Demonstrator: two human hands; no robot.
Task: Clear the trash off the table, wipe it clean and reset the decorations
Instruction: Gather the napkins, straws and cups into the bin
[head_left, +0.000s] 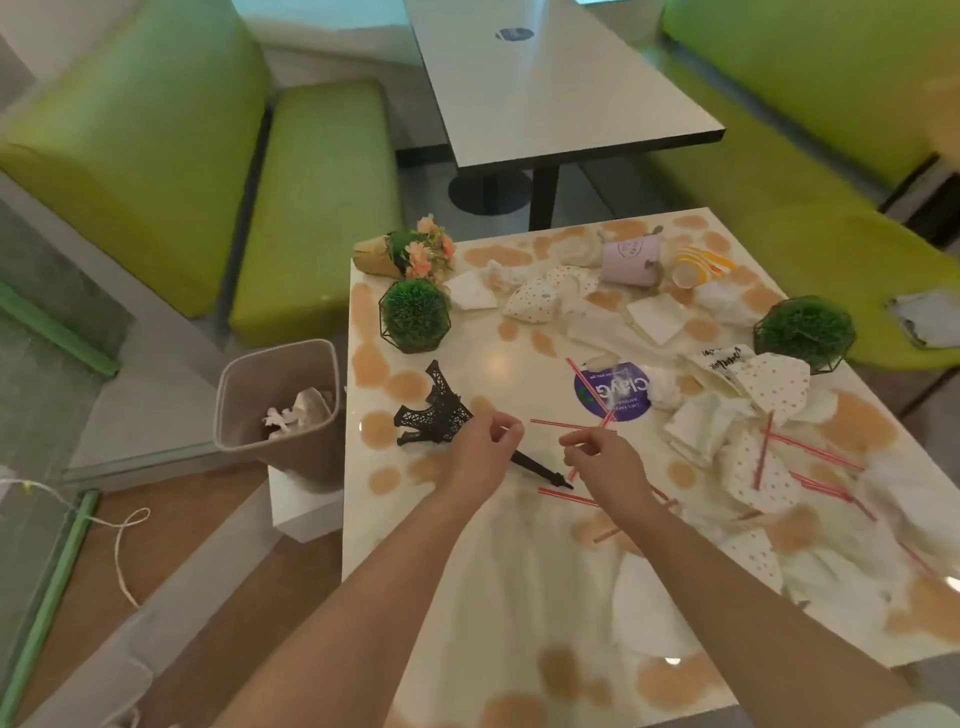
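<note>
At nine o'clock off the worktop (519, 597) stands the waste bin (280, 410), crumpled paper inside. The toppled Eiffel Tower model (441, 415) lies beside the left hand (480, 452), whose fingers are curled, seemingly pinching a thin straw end. The right hand (605, 462) pinches a red striped straw (558, 424). More straws and napkins (696, 431) scatter toward three o'clock: light, limp, best gathered in bunches.

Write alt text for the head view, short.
Two bare hands, the left hand and right hand, reach for red straws on a stained white table littered with napkins, cups and a toppled black Eiffel Tower model; a trash bin stands left.
</note>
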